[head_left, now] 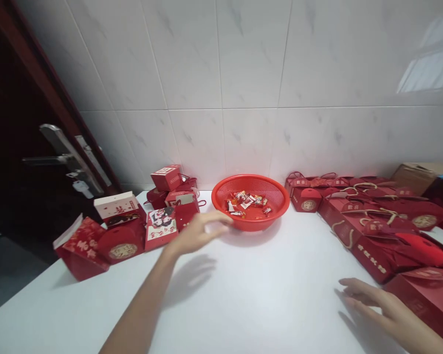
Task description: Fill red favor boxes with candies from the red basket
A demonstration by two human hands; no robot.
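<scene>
My left hand (203, 231) hovers over the white table with its fingers apart, the fingertips by the near left rim of a red plastic colander (251, 225). Nothing shows in that hand. Several wrapped candies (248, 201) lie at the bottom of the colander. Low on the right, my right hand (376, 305) is held above the table, fingers loosely spread and holding nothing I can see. Close beside it is a red gift box (424, 300), part of a crowded group of red boxes with cord handles (369, 231).
On the left stand several red boxes, among them one with a gold emblem (121, 241) and one with a cartoon couple (161, 223). A tiled wall (251, 142) backs the white table (266, 295). A dark door with a handle (47, 160) is at far left, a cardboard box (413, 174) at right.
</scene>
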